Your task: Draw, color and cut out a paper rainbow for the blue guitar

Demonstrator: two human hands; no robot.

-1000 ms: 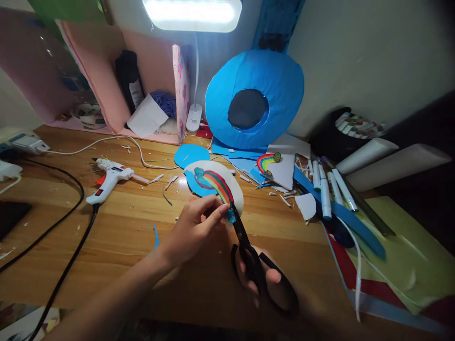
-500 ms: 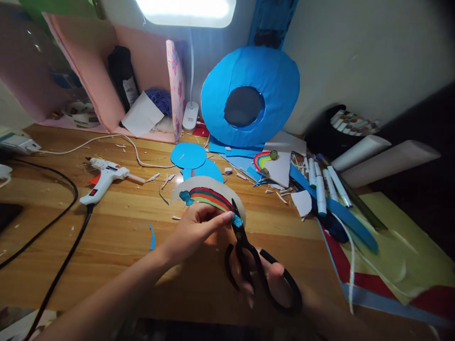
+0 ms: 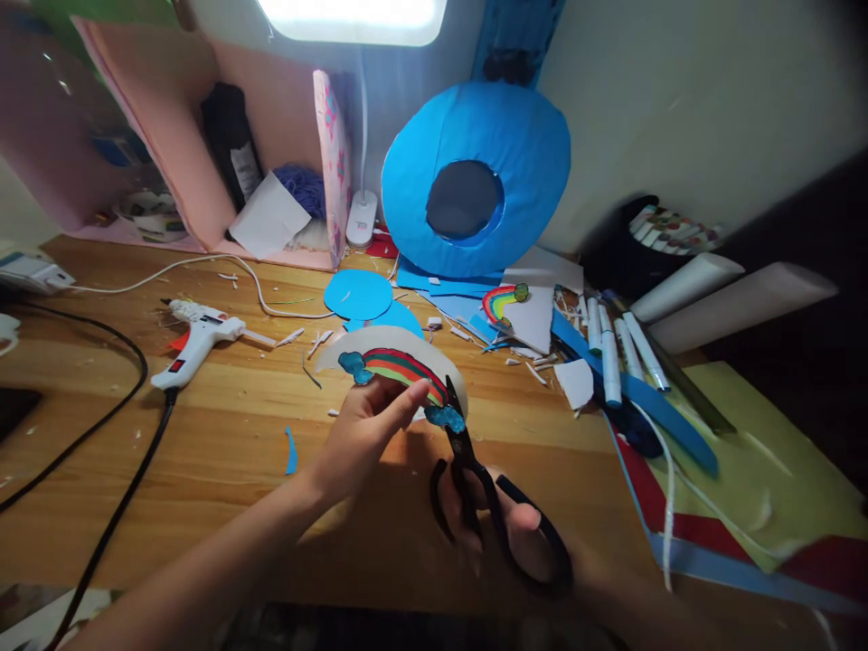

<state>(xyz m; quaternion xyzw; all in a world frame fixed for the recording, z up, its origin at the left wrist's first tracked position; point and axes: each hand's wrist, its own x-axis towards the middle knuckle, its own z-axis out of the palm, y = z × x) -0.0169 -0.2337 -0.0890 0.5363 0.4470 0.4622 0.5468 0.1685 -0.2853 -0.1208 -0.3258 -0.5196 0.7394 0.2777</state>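
My left hand (image 3: 372, 425) pinches a paper rainbow (image 3: 407, 366) with a blue cloud at each end and a white margin along its outer curve. In my right hand (image 3: 502, 515) is a pair of black scissors (image 3: 467, 466), with fingers and thumb through the loops. The blades lie at the rainbow's right end, beside the right-hand cloud, along the white margin. Two blue paper discs (image 3: 358, 293) lie overlapped on the table just behind the rainbow. Another small cut-out rainbow (image 3: 503, 304) rests on white paper farther back.
A white glue gun (image 3: 200, 339) with a black cord lies at the left. A big blue ring (image 3: 535, 163) leans at the back, with paper scraps around its foot. Markers (image 3: 610, 362) and coloured sheets (image 3: 766, 452) lie at the right. A pink divided box (image 3: 271, 99) stands back left.
My left thumb has shifted left off the right-hand cloud, so more of that cloud shows. The rainbow has moved slightly up and left; the scissors stay at its right end.
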